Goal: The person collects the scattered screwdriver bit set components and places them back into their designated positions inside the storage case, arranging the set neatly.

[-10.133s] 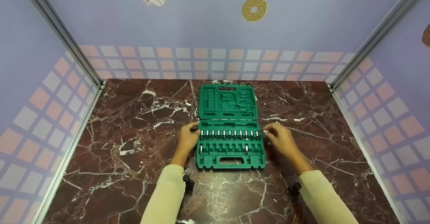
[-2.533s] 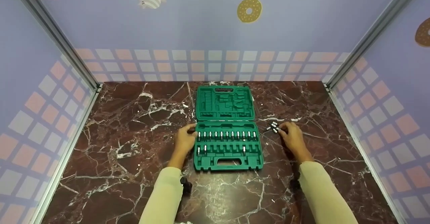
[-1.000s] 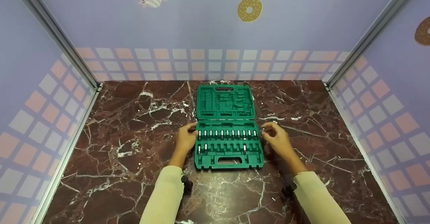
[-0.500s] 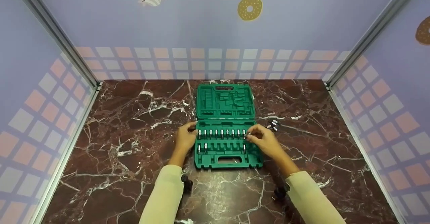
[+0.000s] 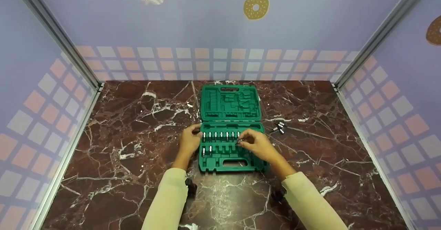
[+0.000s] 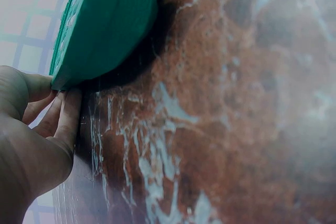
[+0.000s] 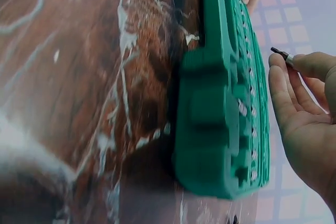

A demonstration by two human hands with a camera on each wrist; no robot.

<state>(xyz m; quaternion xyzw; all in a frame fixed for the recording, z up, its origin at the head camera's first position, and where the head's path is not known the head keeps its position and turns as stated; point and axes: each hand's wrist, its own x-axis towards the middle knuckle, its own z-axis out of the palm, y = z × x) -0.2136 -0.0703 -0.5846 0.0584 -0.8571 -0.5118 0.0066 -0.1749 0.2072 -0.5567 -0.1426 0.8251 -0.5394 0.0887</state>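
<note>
A green plastic socket case [image 5: 211, 165] lies unfolded on the tabletop, its lid toward the back wall. Silver bit sockets [image 5: 221, 136] stand in its upper row; two more [image 5: 210, 149] fill the left slots of the lower row. My left hand [image 5: 190, 141] pinches the case's left edge, thumb on the rim and fingers against the side in the left wrist view. Over the upper row, my right hand [image 5: 256, 145] pinches a bit socket [image 7: 282, 56] between thumb and fingertips, dark tip pointing out. It hides the case's right-hand slots in the head view.
Several loose bit sockets [image 5: 280, 127] lie in a small pile to the right of the case. Patterned panels [image 5: 220, 64] close off the back and both sides of the dark marbled tabletop [image 5: 137, 181].
The second lower slot, bare ten seconds ago, now holds a bit socket. My right hand has moved from the loose pile leftward over the case with another one; my left hand stays at the edge.
</note>
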